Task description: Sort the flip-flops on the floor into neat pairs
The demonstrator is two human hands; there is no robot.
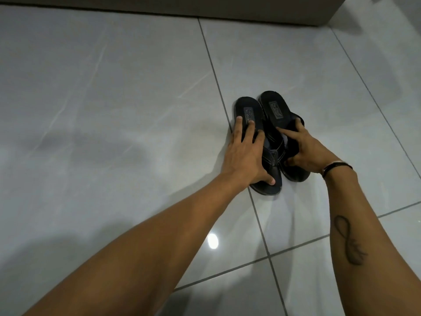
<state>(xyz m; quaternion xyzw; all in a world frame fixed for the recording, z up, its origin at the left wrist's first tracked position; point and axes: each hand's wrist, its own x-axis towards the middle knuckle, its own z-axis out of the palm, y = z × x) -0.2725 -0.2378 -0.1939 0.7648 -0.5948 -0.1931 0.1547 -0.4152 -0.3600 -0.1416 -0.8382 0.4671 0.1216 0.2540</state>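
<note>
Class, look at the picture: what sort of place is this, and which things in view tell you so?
Probably an indoor room of a home: a glossy grey tiled floor, a pair of black flip-flops on it, and the base of some dark furniture at the far edge.

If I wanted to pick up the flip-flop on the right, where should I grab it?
Grab the right flip-flop by its strap, coming down from above. It lies flat on the floor, sole down, so the strap arches up as the one raised part fingers can hook under. The right hand already rests there. The other flip-flop presses close on its left, so a side pinch looks awkward.
</note>
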